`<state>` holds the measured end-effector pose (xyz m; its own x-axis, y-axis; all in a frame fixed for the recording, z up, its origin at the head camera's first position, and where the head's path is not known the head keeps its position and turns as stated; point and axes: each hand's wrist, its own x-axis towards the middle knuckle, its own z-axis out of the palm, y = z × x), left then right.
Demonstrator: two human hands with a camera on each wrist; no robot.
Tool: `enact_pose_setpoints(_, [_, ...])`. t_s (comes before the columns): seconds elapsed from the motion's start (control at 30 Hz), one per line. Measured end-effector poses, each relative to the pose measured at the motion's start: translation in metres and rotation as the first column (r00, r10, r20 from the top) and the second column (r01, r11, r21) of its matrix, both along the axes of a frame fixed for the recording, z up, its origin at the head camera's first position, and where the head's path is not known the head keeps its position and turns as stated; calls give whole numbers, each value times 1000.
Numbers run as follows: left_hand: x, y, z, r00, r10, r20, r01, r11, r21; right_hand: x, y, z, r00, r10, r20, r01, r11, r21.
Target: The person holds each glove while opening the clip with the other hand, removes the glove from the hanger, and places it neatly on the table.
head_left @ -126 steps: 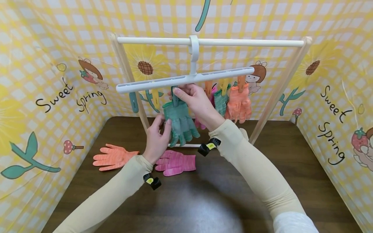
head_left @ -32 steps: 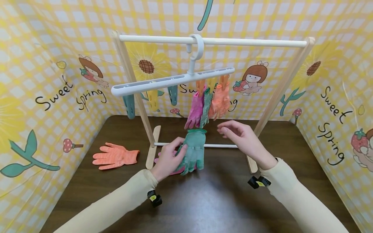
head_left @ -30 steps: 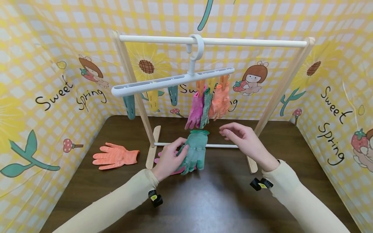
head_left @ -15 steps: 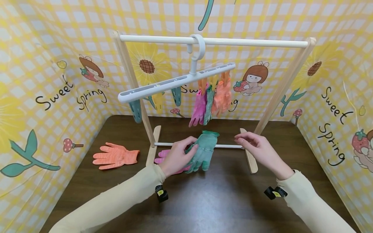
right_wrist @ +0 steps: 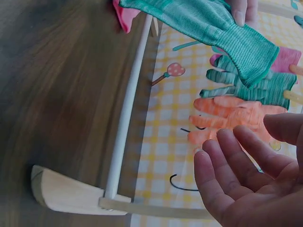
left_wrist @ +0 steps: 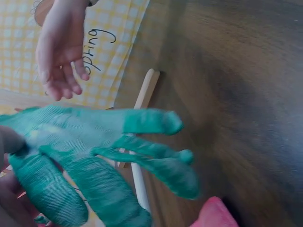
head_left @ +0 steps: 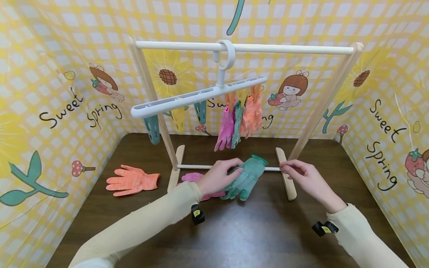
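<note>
My left hand [head_left: 219, 175] pinches a green glove [head_left: 250, 174] near one side, thumb on the near face, holding it over the table with the cuff pointing up and right. In the left wrist view the glove's fingers [left_wrist: 109, 189] dangle toward the camera. To the right of the glove is my right hand [head_left: 310, 180], holding nothing, its fingers loosely bent; the right wrist view shows its bare palm [right_wrist: 265, 189]. Partly hidden behind my left hand, a pink glove [head_left: 190, 177] lies on the table. An orange glove [head_left: 132, 181] lies flat farther left.
A grey hanger [head_left: 201, 96] hangs tilted from the rack's white top bar [head_left: 285, 48]. Pink [head_left: 225, 126], green [head_left: 237, 124] and orange gloves [head_left: 252, 116] are clipped on its right half. Teal [head_left: 152, 129], yellow [head_left: 178, 119] and another teal clip [head_left: 200, 112] hang bare at left.
The green glove came off the teal clip on the hanger and was lowered. Lately my left hand has carried it rightward, turning its cuff right. My right hand has drawn back right and down.
</note>
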<state>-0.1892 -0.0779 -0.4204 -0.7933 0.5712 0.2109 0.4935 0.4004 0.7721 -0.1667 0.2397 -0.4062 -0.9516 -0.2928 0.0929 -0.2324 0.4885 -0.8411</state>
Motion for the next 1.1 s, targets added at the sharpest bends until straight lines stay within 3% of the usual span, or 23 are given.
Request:
enact_pose_setpoints(0.27, [-15,24,1,983,-183,12,183,977,-109,2,13,-11,1000,-19,15,19,1000,6])
enact_pose_setpoints(0.43, [-25,39,-1,947,-316,50,320,928,-191,1,19,-17,1000,-21,13,21,1000,-19])
enact_pose_setpoints(0.57, [-30,49,-4,921,-381,74,388,892,-233,3,21,-19,1000,-22,15,22,999,-31])
enact_pose_setpoints(0.7, [-31,58,-6,920,-385,68,389,884,-261,3,23,-22,1000,-17,14,18,999,-28])
enact_pose_setpoints(0.9, [-31,68,-12,948,-313,51,311,886,-343,3,25,-26,1000,-3,25,4,1000,-24])
enact_pose_setpoints(1.1, [-35,72,-27,965,-261,9,244,889,-387,4,25,-27,1000,-8,24,9,999,-34])
